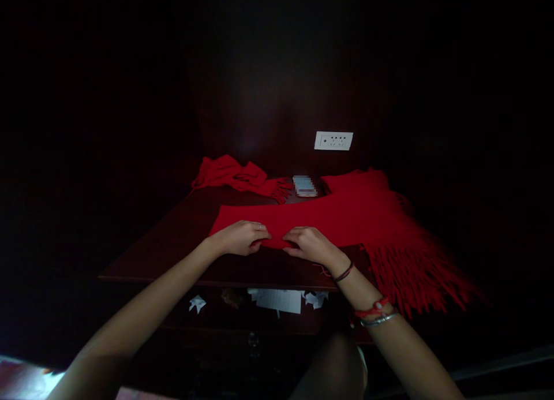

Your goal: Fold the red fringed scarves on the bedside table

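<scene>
**Both hands on near edge of red scarf, flat on bench**

Left to right: bare dark bench (160, 238) first. Below its front edge, a white paper scrap (197, 303) on the shelf (208, 322). Toward the back, a second red cloth (234, 175) lies bunched, short fringe pointing right. Left hand (246, 237), ring (259, 227) on one finger, sits at the scarf's near edge near its left end: fingers curled, thumb under, pinching the edge. Scarf (303, 218) runs from there rightward along the bench, mostly flat. Printed sheet (279, 301) on the shelf, below the gap between hands. Behind the scarf, a flat pale item (305, 186), pixelated, can't tell what. Right hand (307, 243) faces the left one, apart from it, fingers and thumb pinching the same edge. Wall socket (333, 141) above, behind. Dark band (344, 271) at right wrist, red band (374, 310) and silver bangle (378, 319) farther up. Far right: scarf fringe (415, 273) hangs over the bench edge.
</scene>
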A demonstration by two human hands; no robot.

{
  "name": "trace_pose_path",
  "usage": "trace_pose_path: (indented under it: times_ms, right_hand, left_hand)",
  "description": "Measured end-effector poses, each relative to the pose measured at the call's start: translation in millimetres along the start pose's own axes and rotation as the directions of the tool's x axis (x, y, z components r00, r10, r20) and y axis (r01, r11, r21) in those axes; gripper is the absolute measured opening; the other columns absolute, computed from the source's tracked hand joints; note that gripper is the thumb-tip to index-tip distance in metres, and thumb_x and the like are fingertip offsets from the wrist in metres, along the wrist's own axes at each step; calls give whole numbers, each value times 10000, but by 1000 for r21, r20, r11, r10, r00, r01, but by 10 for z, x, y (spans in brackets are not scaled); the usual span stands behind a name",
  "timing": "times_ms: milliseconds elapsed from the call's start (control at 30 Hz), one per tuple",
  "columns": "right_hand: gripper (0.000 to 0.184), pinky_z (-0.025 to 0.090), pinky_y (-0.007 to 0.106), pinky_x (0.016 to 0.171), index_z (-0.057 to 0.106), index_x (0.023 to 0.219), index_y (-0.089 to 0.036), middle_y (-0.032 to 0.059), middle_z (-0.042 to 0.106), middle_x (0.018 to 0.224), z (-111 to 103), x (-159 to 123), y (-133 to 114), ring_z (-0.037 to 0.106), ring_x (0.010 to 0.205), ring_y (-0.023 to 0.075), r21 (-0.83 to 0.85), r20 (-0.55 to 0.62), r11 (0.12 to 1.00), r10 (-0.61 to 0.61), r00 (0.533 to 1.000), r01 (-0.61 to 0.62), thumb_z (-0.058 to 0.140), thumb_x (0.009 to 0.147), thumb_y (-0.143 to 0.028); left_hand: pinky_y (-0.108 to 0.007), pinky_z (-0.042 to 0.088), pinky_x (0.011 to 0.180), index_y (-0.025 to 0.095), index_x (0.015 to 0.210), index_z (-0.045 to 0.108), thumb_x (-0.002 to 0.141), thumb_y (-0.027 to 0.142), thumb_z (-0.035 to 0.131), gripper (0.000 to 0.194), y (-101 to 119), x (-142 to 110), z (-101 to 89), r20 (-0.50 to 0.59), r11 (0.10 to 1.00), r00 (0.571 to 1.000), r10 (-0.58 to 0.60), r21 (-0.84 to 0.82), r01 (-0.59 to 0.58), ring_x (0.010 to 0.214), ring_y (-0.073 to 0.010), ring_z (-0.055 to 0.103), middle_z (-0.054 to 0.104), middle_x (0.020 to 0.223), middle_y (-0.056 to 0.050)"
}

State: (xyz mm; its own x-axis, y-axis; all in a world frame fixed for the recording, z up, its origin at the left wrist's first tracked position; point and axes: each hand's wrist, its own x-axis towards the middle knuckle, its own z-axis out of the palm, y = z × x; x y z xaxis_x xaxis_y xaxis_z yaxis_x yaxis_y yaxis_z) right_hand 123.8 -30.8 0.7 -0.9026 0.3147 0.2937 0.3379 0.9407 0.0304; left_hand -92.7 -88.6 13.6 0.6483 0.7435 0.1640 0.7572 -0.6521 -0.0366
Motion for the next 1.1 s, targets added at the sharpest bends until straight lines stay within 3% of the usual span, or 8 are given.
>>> trace_pose_path:
  times_ms: [133, 367, 567, 800, 967, 1100]
  right_hand:
    - [243, 379, 243, 701, 570, 929, -156, 67, 599, 847, 4, 2, 3, 538, 794, 144, -11, -8, 1000, 1, 1000, -1, 419, 804, -299]
    - [220, 377, 228, 685, 566, 903, -157, 59, 604, 848, -18, 2, 6, 544, 794, 141, -41, -13, 999, -14, 1000, 13, 407, 812, -279]
    - [196, 370, 244, 670, 551, 940, -159, 58, 608, 819, -35, 7, -29, 548, 734, 142, -147, 5, 989, 20, 1000, -19, 427, 791, -192]
    - [163, 361, 226, 675, 552, 890, -166, 42, 578, 794, -57, -43, -21, 516, 738, 123, -176, -80, 984, 3, 997, -17, 412, 806, -175]
    - [234, 357, 222, 665, 554, 861, -157, 41, 545, 742, -100, -105, -26, 486, 708, 114, -161, -179, 987, -19, 984, -10, 325, 851, -206]
    - [231, 355, 222, 658, 557, 828, -159, 33, 534, 722, -70, -158, -30, 473, 686, 110, -175, -134, 982, -90, 987, 66, 333, 849, -210]
  left_hand:
    - [-242, 391, 766, 205, 1098, 466, 628, 57, 396, 498, 23, -25, -40, 17, 999, 999, -31, 15, 30, 872, -156, 518, 550, 1003, -31]
    - [-244, 403, 746, 185, 1054, 508, 716, 129, 379, 366, 20, -37, -45, 7, 999, 999, -44, 18, 44, 822, -153, 537, 579, 937, -37]
    - [-239, 404, 760, 191, 1113, 458, 650, 64, 388, 485, 6, -37, -7, -6, 995, 999, -36, 96, 36, 847, -143, 527, 561, 965, -34]
    - [-222, 415, 714, 194, 979, 534, 781, 211, 397, 241, -69, -95, -24, -70, 995, 997, -37, 92, 43, 808, -127, 521, 554, 915, -29]
    - [-215, 398, 739, 185, 949, 545, 838, 244, 338, 243, -45, -208, -64, -157, 995, 987, -29, 93, 44, 812, -114, 515, 555, 906, -28]
    - [-216, 406, 679, 207, 927, 539, 835, 234, 344, 218, 53, -374, -89, -54, 979, 998, -45, 196, 55, 776, -121, 522, 552, 873, -16]
